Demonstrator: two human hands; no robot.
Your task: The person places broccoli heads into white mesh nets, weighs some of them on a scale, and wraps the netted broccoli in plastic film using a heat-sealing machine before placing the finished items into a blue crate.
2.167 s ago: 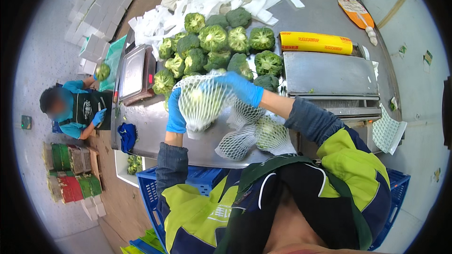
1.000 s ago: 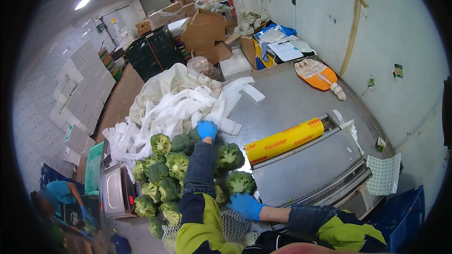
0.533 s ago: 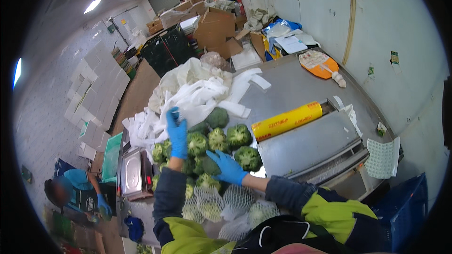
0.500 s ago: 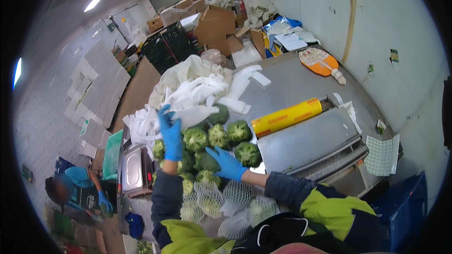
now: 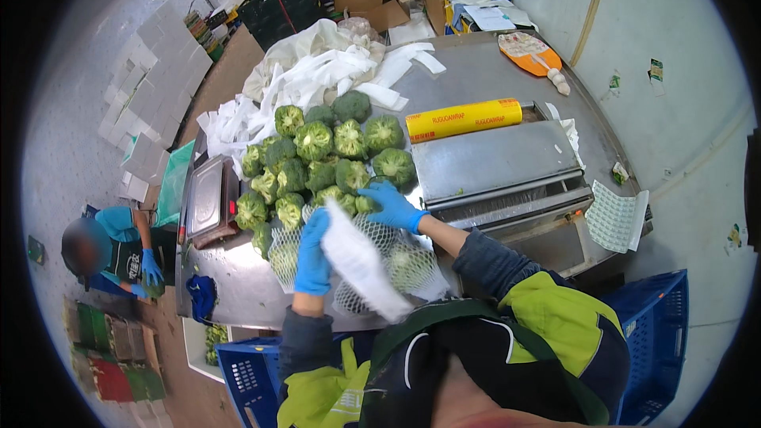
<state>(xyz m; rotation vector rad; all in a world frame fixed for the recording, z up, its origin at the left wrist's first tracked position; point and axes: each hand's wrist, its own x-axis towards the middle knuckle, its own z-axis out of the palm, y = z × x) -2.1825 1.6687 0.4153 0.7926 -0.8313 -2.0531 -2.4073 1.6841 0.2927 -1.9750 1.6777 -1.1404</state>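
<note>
My blue-gloved left hand (image 5: pixel 315 250) grips a white foam net sleeve (image 5: pixel 358 257), blurred and hanging slantwise toward my body. My right hand (image 5: pixel 394 208), also in a blue glove, has its fingers curled on a broccoli head (image 5: pixel 366 204) at the near edge of a heap; its fingers and palm partly hide that head. Loose green broccoli (image 5: pixel 314 140) fills the middle of the steel table. Between my hands and my body lie several broccoli heads in white net sleeves (image 5: pixel 411 268).
A wrapping machine (image 5: pixel 495 160) with a yellow film roll (image 5: pixel 464 119) stands right of the heap. Left are a scale (image 5: pixel 212 198) and a blue cloth (image 5: pixel 201 298). White sleeves (image 5: pixel 317 83) pile up behind the broccoli. Blue crates (image 5: pixel 652 341) flank me. A co-worker (image 5: pixel 119 250) bends at the left.
My left hand has come back from the sleeve pile toward my body, bringing a white net sleeve. My right hand stays at the near broccoli. The view has tilted downward.
</note>
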